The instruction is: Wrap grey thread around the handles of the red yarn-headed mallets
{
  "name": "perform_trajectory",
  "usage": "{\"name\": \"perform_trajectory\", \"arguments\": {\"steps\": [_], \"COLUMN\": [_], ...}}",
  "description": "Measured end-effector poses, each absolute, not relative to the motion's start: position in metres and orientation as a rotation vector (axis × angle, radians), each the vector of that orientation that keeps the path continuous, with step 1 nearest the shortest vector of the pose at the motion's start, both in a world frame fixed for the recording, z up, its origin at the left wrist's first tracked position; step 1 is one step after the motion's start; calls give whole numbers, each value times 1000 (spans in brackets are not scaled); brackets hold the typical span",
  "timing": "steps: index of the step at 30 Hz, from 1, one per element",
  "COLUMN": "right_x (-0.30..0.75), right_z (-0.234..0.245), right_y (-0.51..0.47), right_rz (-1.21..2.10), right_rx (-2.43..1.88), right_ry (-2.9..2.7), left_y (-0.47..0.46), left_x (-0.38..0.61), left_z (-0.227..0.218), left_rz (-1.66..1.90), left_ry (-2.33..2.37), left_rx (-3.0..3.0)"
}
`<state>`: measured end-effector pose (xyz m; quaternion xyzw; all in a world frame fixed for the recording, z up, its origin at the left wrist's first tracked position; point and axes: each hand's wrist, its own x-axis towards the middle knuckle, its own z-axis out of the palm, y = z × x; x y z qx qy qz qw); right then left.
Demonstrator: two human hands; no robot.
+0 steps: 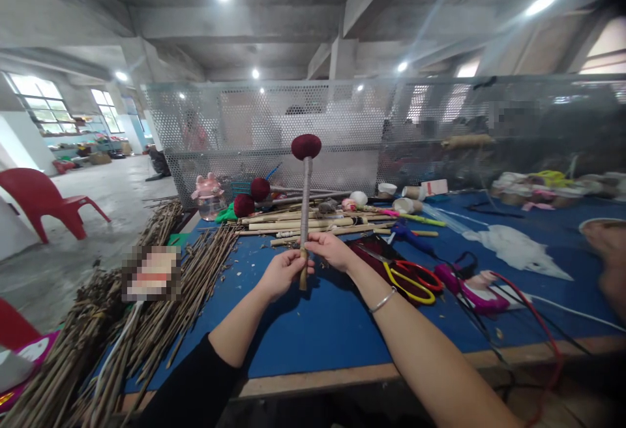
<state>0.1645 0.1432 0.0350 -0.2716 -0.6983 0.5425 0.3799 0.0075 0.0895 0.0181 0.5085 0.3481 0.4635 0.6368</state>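
Note:
Upright over the table stands a stick wrapped in pale grey thread or tape (306,199), topped by a dark red rounded head (306,147). My left hand (283,273) is closed around its lower end, where bare brown stem shows below. Just above, my right hand (330,252) pinches the wrapped part from the right side. Behind lie similar sticks with dark red balls (259,189), among pale bamboo-like rods (306,222). To the right of my right hand, scissors with red and yellow handles (413,282) rest on a dark red cloth (374,252).
Bundles of thin brown twigs (190,284) cover the left side of the blue table (313,343). A purple-and-white power strip (482,291) with cables, a blue glue gun (405,233) and a crumpled plastic bag (513,248) lie rightward. A perforated metal screen (274,108) stands behind.

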Motion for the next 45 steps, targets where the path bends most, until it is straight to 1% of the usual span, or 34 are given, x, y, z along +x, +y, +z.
{"name": "perform_trajectory", "arguments": {"steps": [3, 6, 8, 10, 13, 15, 17, 22, 25, 27, 30, 35, 38, 41, 45], "right_x": [160, 155, 154, 155, 158, 158, 157, 148, 141, 138, 137, 139, 141, 140, 141], "right_z": [35, 32, 30, 31, 32, 32, 30, 28, 29, 29, 27, 30, 32, 32, 28], "right_y": [140, 140, 140, 140, 138, 138, 139, 142, 140, 139, 138, 138, 138, 136, 137], "right_rz": [1388, 1353, 1347, 1388, 1483, 1486, 1391, 952, 865, 863, 932, 1360, 1543, 1649, 1638], "right_rx": [-731, -794, -796, -758, -726, -743, -789, -983, -976, -956, -919, -756, -731, -736, -741], "right_ry": [-1767, -1794, -1797, -1778, -1767, -1795, -1851, -1897, -1854, -1854, -1844, -1740, -1659, -1578, -1527], "left_y": [90, 92, 93, 92, 90, 90, 94, 116, 127, 128, 121, 107, 103, 99, 96], "left_x": [5, 2, 1, 2, 2, 2, 1, 0, 2, 4, 4, 0, 2, 5, 5], "left_z": [16, 13, 13, 16, 19, 17, 11, 5, 10, 12, 13, 15, 15, 13, 14], "left_rz": [1034, 1175, 1228, 1159, 986, 924, 934, 1055, 1077, 1164, 1276, 1195, 1141, 1107, 1116], "left_ry": [864, 1047, 1117, 1072, 878, 819, 855, 1065, 1025, 981, 996, 963, 993, 1008, 1046], "left_rx": [1304, 1463, 1470, 1384, 1217, 1196, 1281, 1522, 1581, 1552, 1426, 1326, 1280, 1266, 1297]}}
